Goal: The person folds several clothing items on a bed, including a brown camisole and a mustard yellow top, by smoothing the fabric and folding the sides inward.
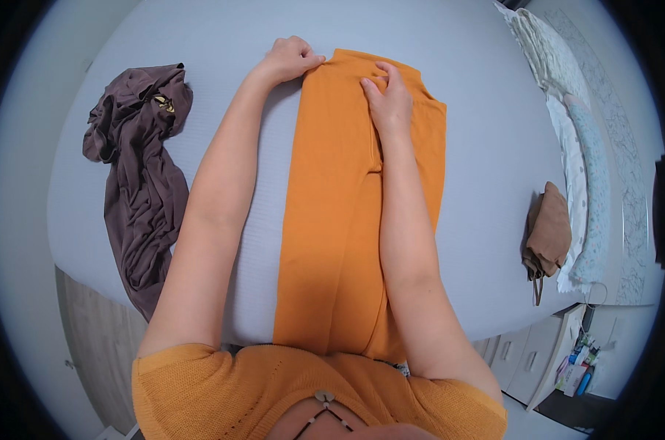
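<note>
A pair of orange trousers [323, 213] lies lengthwise on the light blue-grey bed sheet, its waist end far from me and its legs running toward my body. At the upper left corner, my left hand [292, 59] is closed, pinching the edge of the cloth between thumb and finger. My right hand [391, 101] rests on the upper right part of the trousers, thumb and index finger apart, touching the fabric. Its other fingers are partly hidden. A fold runs down the middle of the cloth beside my right forearm.
A crumpled dark purple-brown garment [145, 169] lies on the bed [222, 29] at the left. Toward the right edge sits a small folded brown garment [549, 231] with a strap. Pillows [549, 55] line the right side; white drawers [516, 359] stand below right.
</note>
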The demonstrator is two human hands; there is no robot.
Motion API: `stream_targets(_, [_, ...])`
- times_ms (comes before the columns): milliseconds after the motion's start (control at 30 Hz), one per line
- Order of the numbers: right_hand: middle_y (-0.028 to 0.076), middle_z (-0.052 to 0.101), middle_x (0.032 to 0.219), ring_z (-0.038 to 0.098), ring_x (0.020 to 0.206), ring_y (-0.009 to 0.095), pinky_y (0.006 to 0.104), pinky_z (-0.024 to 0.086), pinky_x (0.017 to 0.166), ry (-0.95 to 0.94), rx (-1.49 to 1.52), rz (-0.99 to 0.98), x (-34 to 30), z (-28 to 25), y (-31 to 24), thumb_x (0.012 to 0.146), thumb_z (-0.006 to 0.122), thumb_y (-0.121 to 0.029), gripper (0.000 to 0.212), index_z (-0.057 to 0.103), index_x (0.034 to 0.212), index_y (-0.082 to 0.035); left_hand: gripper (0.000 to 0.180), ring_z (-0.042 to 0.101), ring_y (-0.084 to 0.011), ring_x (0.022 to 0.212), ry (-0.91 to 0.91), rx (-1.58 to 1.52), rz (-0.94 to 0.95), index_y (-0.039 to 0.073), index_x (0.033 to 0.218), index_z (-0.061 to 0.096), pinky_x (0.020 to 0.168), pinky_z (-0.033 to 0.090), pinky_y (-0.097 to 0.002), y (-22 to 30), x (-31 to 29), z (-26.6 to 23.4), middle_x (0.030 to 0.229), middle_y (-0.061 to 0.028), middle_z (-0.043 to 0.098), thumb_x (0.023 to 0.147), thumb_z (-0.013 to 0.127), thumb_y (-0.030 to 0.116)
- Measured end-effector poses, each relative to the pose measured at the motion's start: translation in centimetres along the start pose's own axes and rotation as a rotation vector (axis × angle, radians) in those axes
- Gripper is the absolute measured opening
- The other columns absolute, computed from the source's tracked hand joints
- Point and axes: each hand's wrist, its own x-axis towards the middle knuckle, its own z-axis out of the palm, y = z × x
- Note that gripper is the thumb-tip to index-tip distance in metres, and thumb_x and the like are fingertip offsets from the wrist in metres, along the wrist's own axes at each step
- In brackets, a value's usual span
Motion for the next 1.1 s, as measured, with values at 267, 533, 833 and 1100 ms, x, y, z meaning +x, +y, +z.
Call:
stream_targets(267, [0.008, 0.062, 0.110, 0.059, 0.099, 0.025, 0.0376, 0.049, 0.080, 0.264, -0.125, -0.291, 0.0, 0.2, 0.0, 0.080, 0.069, -0.016, 0.035, 0.058, 0.113, -0.008, 0.021, 0.056, -0.0312, 0.096, 0.642, 0.531, 0.354, 0.005, 0.086, 0.062, 0.083, 0.046, -0.0395, 0.8, -3.4, 3.4, 0.108, -0.0105, 0.060, 0.080, 0.067, 0.024])
stream_targets(533, [0.002, 0.048, 0.136, 0.049, 0.120, 0.023, 0.0379, 0.044, 0.094, -0.204, -0.316, -0.268, -0.7, -1.5, -2.1, 0.088, 0.059, -0.019, 0.029, 0.060, 0.116, -0.011, 0.031, 0.050, -0.0343, 0.115, 0.580, 0.634, 0.615, -0.004, 0.115, 0.054, 0.098, 0.039, -0.0441, 4.2, -10.4, 6.0, 0.122, -0.0201, 0.054, 0.086, 0.053, 0.008])
stream_targets(833, [0.004, 0.038, 0.145, 0.033, 0.134, 0.023, 0.0453, 0.025, 0.110, -0.224, -0.458, -0.284, -0.4, 2.0, 1.3, 0.095, 0.043, -0.031, 0.044, 0.043, 0.136, -0.015, 0.045, 0.038, -0.0280, 0.131, 0.597, 0.788, 0.453, -0.003, 0.129, 0.044, 0.107, 0.029, -0.0463, 0.2, -10.0, 9.5, 0.137, -0.0169, 0.044, 0.093, 0.044, 0.025])
stream_targets(1100, [0.012, 0.063, 0.117, 0.062, 0.103, 0.023, 0.0336, 0.048, 0.089, -0.184, -0.007, -0.086, 3.5, -6.7, 3.3, 0.089, 0.056, -0.018, 0.033, 0.060, 0.120, -0.008, 0.046, 0.038, -0.0302, 0.129, 0.416, 0.741, 0.621, 0.001, 0.130, 0.046, 0.107, 0.030, -0.0442, 7.0, -13.6, 9.0, 0.138, -0.0176, 0.043, 0.089, 0.054, 0.021])
